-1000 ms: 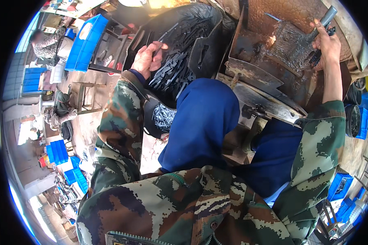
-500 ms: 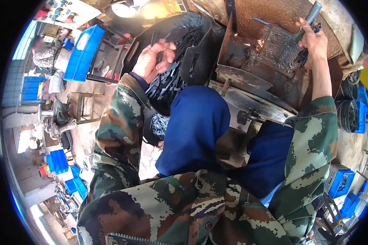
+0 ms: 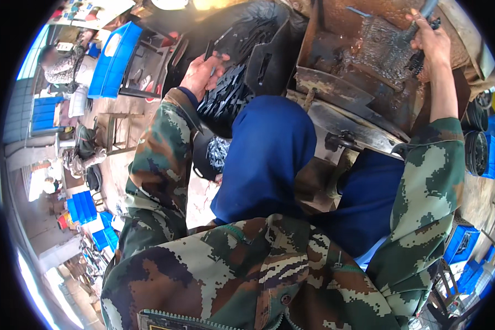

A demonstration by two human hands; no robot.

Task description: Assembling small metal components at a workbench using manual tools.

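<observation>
My left hand is closed on a thin dark strip that sticks up past its fingers. Below and beside it, many loose dark strips lie in a large black bin. At the far right, my right hand is closed round a grey tube. A dark, rough-edged piece shows under that hand; what it belongs to I cannot make out. Under the right hand is a rusty metal trough, with brown liquid spread over a wet raised part inside.
A smaller black container with shiny strips stands near my blue-clad knee. A blue crate leans beside a frame at the left. Another person sits farther left. Black round tubs stand at the right.
My left hand has closed its fingers and lowered slightly toward the bin, with the dark strip upright in it. My right hand, still on the tube, has shifted slightly up and right.
</observation>
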